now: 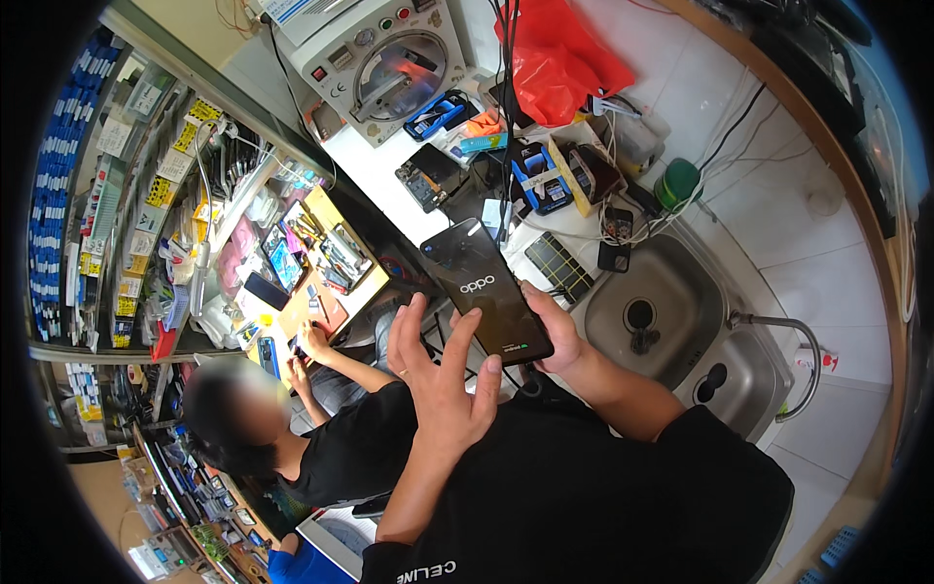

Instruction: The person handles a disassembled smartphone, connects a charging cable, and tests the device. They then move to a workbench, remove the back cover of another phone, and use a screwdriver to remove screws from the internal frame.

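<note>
My right hand (562,341) grips a black phone (491,292) along its right side. The phone's dark screen shows a light logo. My left hand (443,375) has its fingers apart over the lower left part of the screen, holding nothing; whether a fingertip touches the glass I cannot tell. Behind the phone, on the white worktop (365,170), lie an opened phone (428,180), a gridded dark panel (555,263) and blue cases (540,180).
A seated person (331,457) in black works at a cluttered yellow desk (355,282) to my left, beside shelves of packets (170,165). A grey machine (389,68) and red bag (555,58) are at the back. A steel sink (642,302) with a curved tap is right.
</note>
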A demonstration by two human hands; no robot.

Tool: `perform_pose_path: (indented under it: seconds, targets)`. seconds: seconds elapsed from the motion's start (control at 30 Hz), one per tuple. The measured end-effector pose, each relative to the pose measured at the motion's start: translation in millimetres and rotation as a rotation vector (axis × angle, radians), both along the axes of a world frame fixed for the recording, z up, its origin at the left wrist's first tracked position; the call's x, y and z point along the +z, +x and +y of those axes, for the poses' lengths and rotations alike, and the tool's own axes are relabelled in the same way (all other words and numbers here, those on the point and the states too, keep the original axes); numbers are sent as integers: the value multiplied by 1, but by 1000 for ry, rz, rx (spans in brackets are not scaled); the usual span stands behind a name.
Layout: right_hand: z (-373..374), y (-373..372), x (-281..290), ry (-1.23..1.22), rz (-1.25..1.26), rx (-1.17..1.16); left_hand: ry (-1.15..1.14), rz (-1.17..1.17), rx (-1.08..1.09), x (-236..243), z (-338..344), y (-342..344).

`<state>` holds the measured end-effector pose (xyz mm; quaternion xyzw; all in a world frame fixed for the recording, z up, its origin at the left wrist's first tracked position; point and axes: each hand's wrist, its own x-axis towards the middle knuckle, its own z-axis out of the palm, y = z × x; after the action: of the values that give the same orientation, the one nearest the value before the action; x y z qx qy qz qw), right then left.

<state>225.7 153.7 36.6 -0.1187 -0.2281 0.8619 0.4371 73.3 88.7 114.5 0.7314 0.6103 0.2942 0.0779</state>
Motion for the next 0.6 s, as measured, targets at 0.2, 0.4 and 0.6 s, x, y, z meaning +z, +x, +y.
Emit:
perform_pose_path:
  seconds: [0.2,0.4,0.6]
  targets:
    - [4,-4,4,116,119,12,12,-39,-36,-5,-1,-2]
    - [11,1,13,139,154,13,164,-187,46,-17,-3,-1]
    - [11,2,12,121,162,-27,188,-158,14,-21,-1,-12]
